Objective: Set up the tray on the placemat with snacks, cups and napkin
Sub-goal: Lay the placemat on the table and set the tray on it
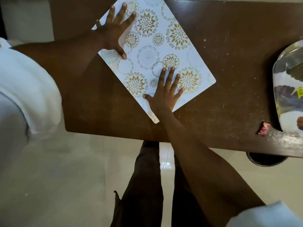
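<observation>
Fig. 1, as I see it from the head camera. Left hand (114,30): laid flat, fingers straight and spread, palm pressing on the far-left part of the placemat (147,63); it grasps nothing. Right hand (165,94): likewise flat and spread, fingertips on a gold medallion, heel of the palm at the mat's near edge; nothing is grasped. Placemat: a white rectangle printed with gold and grey floral roundels, lying flat on the brown table (229,63). Its long axis runs on a diagonal, from the near corner beside my right wrist up toward the far left, so the mat sits skewed to the table's front edge; its far corner is cut off by the top of the view. Tray (278,79): glossy, patterned, at the table's right end, well apart from the mat and partly out of view. A small red wrapper (264,128) lies just beside the tray's near edge. Below the table: dark trousers (147,185), pale floor tiles (65,177).
</observation>
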A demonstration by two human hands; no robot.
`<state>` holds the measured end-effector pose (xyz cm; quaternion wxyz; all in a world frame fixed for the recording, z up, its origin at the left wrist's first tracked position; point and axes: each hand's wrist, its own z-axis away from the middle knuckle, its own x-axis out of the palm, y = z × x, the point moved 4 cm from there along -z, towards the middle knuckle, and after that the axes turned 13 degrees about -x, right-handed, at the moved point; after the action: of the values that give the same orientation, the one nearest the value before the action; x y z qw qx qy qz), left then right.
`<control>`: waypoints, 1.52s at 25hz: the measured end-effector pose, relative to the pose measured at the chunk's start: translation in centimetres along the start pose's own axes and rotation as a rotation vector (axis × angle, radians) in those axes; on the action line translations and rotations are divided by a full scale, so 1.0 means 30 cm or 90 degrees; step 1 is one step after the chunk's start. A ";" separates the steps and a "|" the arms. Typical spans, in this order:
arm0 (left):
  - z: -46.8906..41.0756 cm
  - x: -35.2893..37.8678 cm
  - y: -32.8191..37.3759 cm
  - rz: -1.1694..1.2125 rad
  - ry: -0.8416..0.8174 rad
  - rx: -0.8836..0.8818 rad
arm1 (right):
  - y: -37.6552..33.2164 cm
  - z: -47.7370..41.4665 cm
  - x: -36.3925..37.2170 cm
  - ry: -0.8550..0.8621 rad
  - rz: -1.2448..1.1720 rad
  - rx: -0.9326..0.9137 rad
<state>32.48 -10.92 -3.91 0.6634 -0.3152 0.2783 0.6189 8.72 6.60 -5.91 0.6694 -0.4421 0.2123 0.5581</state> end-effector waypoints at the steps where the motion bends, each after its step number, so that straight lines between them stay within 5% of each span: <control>1: -0.004 -0.003 -0.003 0.012 -0.002 0.006 | 0.005 0.001 -0.002 0.000 -0.001 -0.003; 12: 0.100 0.128 0.089 0.135 -0.067 -0.132 | 0.235 -0.008 -0.132 -0.056 0.036 -0.133; 22: 0.456 0.407 0.530 0.356 -0.083 -0.366 | 0.604 -0.040 -0.378 -0.200 0.225 -0.357; 38: 0.485 0.435 0.542 0.339 -0.050 -0.328 | 0.648 0.001 -0.316 -0.166 0.196 -0.360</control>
<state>17.02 9.16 -5.61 0.3881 -0.3643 0.1603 0.8313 -12.18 1.06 -5.40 0.4500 -0.4977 0.0259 0.7410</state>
